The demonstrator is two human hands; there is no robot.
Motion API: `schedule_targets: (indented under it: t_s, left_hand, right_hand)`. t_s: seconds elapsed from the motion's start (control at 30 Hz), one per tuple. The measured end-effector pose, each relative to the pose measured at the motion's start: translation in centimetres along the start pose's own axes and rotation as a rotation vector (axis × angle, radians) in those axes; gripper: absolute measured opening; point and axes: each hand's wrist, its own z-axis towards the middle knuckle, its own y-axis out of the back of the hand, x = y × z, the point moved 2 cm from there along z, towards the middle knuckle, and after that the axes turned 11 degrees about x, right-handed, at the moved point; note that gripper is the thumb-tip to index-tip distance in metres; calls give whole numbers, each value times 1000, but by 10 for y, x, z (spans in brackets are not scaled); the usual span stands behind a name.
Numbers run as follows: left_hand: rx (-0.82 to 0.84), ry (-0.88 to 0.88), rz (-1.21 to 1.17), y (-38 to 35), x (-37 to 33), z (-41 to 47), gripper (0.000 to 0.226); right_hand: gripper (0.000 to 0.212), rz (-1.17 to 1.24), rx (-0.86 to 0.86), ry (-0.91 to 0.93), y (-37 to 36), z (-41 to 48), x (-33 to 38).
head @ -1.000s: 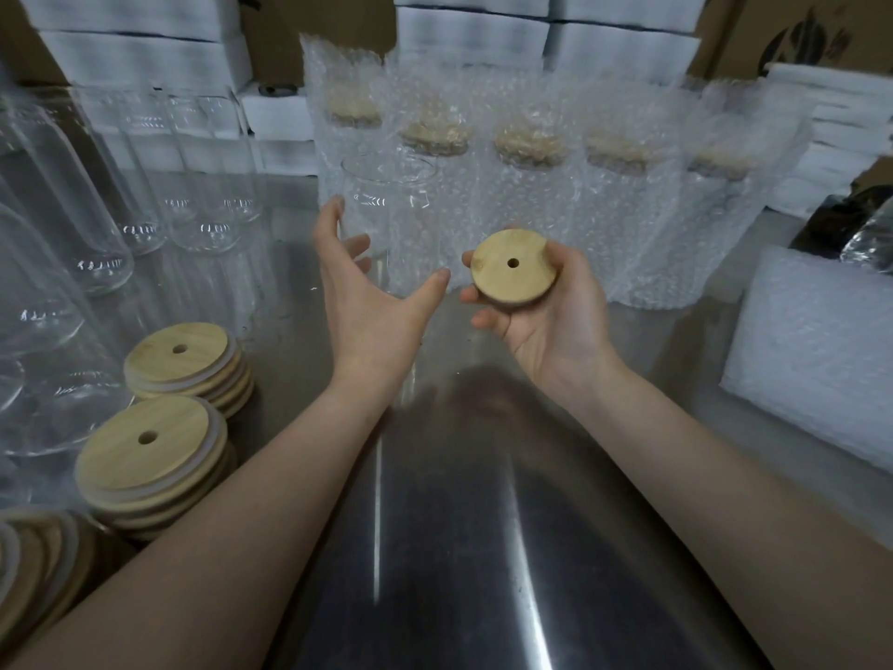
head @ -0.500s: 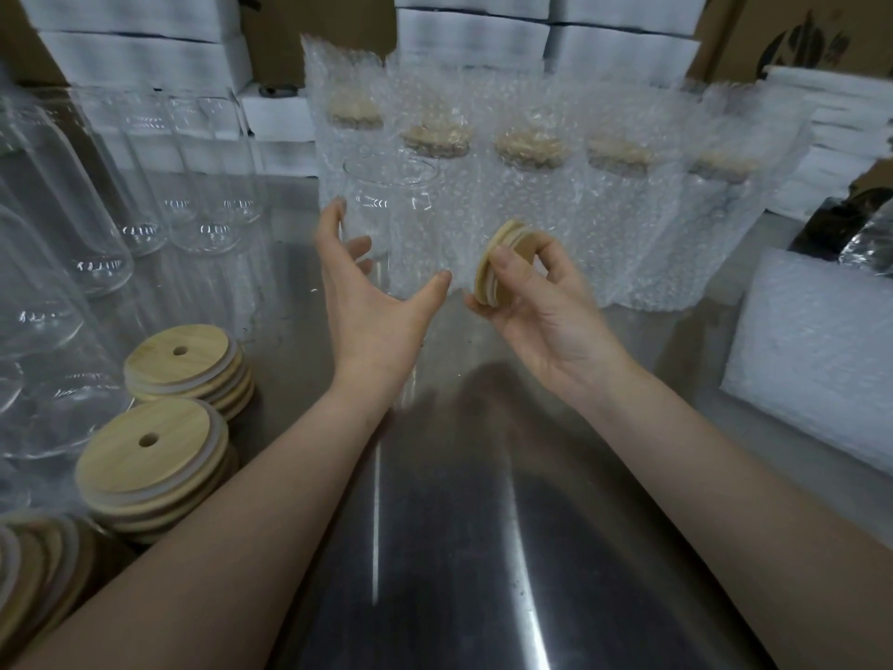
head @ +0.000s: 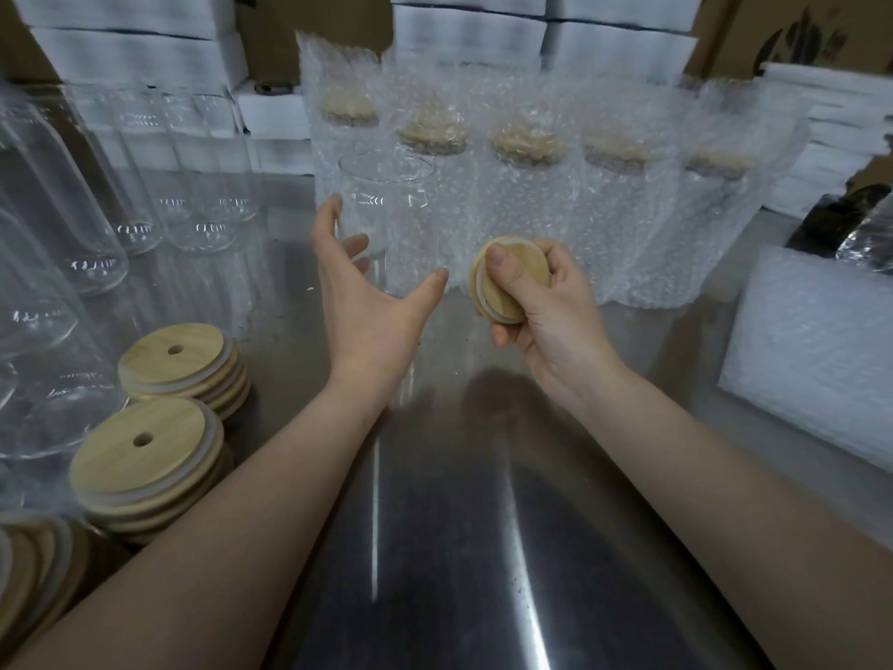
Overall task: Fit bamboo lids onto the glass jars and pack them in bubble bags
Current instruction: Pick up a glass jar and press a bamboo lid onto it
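Gripping a bamboo lid [head: 529, 265], the right hand [head: 546, 321] is holding it tilted almost on edge above the steel desk [head: 435, 548]. The thumb is pressing across the wooden face and the other fingers are curling round behind it. A pale ring is showing along the lid's left rim.

The left hand [head: 372, 307] is hovering just beside the lid and carrying nothing, its palm turning toward the lid and its thumb and fingers spreading wide. Its fingertips are reaching up in front of an uncovered glass jar [head: 386, 195], which is standing upright on the desk. Whether they are touching the glass I cannot tell.

Beside and behind that jar, a row of bubble bags [head: 526, 210] is standing upright across the desk, each one showing a bamboo-coloured disc through the wrap near its top. To the left, bare jars [head: 96, 244] are crowding the desk. Nearer the person, lid stacks [head: 140, 447] are sitting side by side, the top lids of two of them showing a small round hole. A third stack in the bottom corner is blurring at the frame's edge.

On the right, a white padded pile [head: 812, 360] is lying on the desk. White boxes [head: 135, 55] are standing stacked along the back, with brown cardboard [head: 797, 36] rising behind them.
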Motion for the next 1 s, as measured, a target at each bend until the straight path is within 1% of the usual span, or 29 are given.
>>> schedule_targets:
  t_s: [0.13, 0.2, 0.3, 0.5, 0.6, 0.77, 0.87, 1.0]
  left_hand:
    - [3, 1, -3, 0, 1, 0, 100]
    - [7, -2, -3, 0, 1, 0, 100]
    - [10, -7, 2, 0, 0, 0, 100]
    - [14, -6, -6, 0, 0, 0, 101]
    - [16, -9, -12, 0, -1, 0, 102]
    - [20, -11, -16, 0, -1, 0, 101]
    - [16, -11, -11, 0, -1, 0, 101]
    - [13, -15, -11, 0, 0, 1, 102]
  right_hand:
    - [15, -2, -4, 1, 2, 0, -1]
    - [11, 30, 18, -3, 1, 0, 0]
    - [17, 122, 48, -11, -1, 0, 0]
    - [35, 379, 102, -42, -2, 1, 1]
    - [40, 441, 117, -40, -2, 3, 1]
    - [53, 422, 149, -20, 0, 5, -3]
    - [52, 399, 143, -12, 0, 5, -5]
    - [50, 304, 75, 0, 0, 5, -4]
